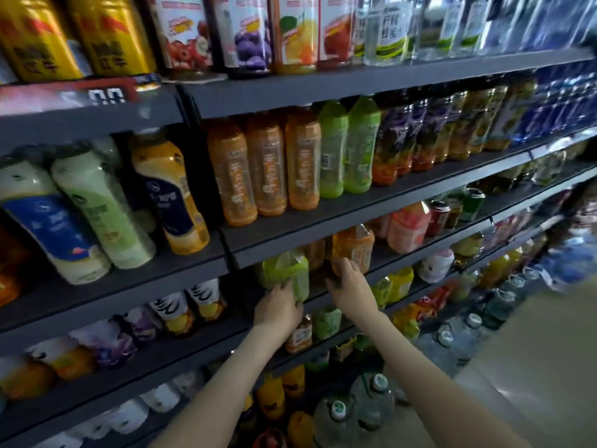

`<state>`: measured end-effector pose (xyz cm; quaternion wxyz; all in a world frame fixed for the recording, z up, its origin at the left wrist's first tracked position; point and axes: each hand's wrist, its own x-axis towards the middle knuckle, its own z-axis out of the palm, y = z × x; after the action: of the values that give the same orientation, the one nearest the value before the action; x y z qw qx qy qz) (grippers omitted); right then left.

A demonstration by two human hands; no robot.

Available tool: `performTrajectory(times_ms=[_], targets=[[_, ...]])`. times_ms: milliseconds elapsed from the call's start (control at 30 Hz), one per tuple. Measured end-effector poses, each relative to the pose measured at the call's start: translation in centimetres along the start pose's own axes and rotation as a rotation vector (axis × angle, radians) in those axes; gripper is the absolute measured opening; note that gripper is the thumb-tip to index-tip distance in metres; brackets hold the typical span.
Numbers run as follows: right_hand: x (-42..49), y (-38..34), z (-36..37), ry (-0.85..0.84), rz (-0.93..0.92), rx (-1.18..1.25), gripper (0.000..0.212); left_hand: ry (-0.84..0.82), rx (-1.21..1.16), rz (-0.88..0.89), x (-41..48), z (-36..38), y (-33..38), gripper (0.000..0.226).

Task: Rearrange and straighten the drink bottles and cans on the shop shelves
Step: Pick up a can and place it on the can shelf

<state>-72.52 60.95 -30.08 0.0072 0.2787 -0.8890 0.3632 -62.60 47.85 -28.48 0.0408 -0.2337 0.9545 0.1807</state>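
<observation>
Two bottles on the third dark shelf (382, 258) from the top are being handled, one by each hand. Left hand (277, 308): grip curled round the lower part of a green bottle (286, 270), which leans slightly at the shelf's front edge. Right hand (350, 284): grip wrapped round the base of an orange bottle (355, 247), which stands just to the right of the green one with a dark gap between them. A pink bottle (408, 227) stands near the orange one on the same shelf, with cans (455, 206) beyond it. On the shelf above, a row of orange bottles (265, 169) stands beside two green bottles (347, 147). Large clear water bottles (371, 402) stand on the floor below both forearms. The picture is blurred towards the right edge.
</observation>
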Motion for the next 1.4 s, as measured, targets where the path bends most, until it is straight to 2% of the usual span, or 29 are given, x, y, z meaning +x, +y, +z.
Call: performTrajectory(times_ms=[167,433,600,800,967,1167,1233,1400], targets=[[0.7,7.1,-3.1,-0.137,0.009,0.006,0.045,-0.006,-0.040,-0.163,1.6,3.5,5.5,0.056],[2.8,14.4,-7.0,-0.231,-0.003,0.068,0.033,-0.029,-0.035,-0.257,2.9,6.9,12.6,0.058],[5.5,17.9,-8.4,-0.216,-0.009,0.052,0.033,-0.040,-0.042,-0.208,6.5,8.0,16.8,0.054],[9.0,24.0,-11.9,-0.190,0.087,0.012,0.038,-0.046,-0.051,-0.066,13.1,10.4,24.3,0.058],[11.4,31.3,-17.1,-0.093,0.176,0.005,0.019,-0.067,-0.072,0.059,17.5,12.6,31.8,0.058],[16.0,39.9,-22.3,-0.121,0.242,0.025,0.036,0.135,-0.109,0.017,23.3,14.8,39.9,0.071],[17.9,42.3,-23.5,-0.152,0.236,0.032,0.036,0.222,-0.191,-0.069,25.7,15.4,42.1,0.075],[22.1,45.9,-25.3,-0.264,0.061,-0.025,0.036,0.368,-0.332,-0.341,30.7,16.9,45.6,0.082]])
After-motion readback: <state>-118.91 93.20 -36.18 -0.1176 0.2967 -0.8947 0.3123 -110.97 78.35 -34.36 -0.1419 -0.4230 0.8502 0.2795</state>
